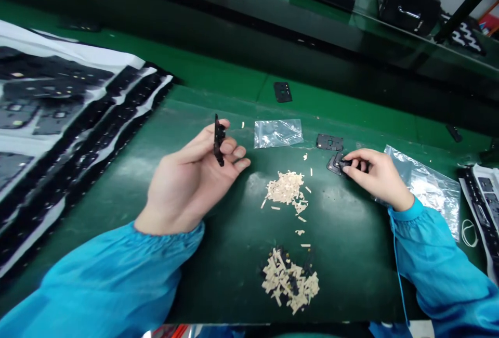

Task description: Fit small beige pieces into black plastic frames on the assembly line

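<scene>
My left hand (195, 171) holds a thin black plastic part (219, 141) edge-on between thumb and fingers, above the green mat. Over on the right, my right hand (368, 171) pinches a small dark piece at a black plate (334, 164) on the mat; the fingers partly hide it. Just behind that lies another flat black plate (329, 142) with a cutout. Between my hands is a heap of small cream-coloured strips (286, 187). Closer to me sits a second heap of cream strips (290, 281) mixed with black bits.
A clear zip bag (278, 133) lies behind the heaps, and a larger clear bag (432, 187) by my right wrist. Stacked trays of black parts (58, 99) fill the left side. More trays (487, 192) and a rubber band (469, 233) are at right. A raised shelf (249, 31) runs across the back.
</scene>
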Motion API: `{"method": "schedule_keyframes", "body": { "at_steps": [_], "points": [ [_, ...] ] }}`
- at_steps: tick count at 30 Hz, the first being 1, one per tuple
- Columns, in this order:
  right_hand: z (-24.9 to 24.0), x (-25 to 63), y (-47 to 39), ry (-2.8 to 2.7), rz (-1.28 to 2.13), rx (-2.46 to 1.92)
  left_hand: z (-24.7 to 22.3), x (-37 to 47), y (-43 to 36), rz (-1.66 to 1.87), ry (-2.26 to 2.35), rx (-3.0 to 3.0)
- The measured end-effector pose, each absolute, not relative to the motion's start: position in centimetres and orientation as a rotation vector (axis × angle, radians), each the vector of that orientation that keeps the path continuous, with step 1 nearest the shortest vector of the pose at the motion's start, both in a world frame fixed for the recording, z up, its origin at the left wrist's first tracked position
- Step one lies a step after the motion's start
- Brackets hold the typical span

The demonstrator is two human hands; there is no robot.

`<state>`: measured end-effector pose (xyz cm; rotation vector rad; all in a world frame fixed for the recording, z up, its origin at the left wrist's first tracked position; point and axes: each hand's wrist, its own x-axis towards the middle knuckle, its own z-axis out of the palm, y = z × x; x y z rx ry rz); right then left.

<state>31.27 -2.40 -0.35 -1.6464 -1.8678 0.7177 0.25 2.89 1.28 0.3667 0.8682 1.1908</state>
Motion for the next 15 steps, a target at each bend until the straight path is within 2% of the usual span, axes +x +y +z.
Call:
{"method": "schedule_keyframes", "body": {
  "at_steps": [5,15],
  "points": [
    [-0.5,30.2,-1.6,-2.060,0.700,-1.782,1.0,0.7,2.5,1.121,0.870,0.441],
    [-0.8,30.2,-1.1,-1.910,0.839,-1.806,0.2,0.8,2.3,1.086,0.788,0.527]
  ]
}}
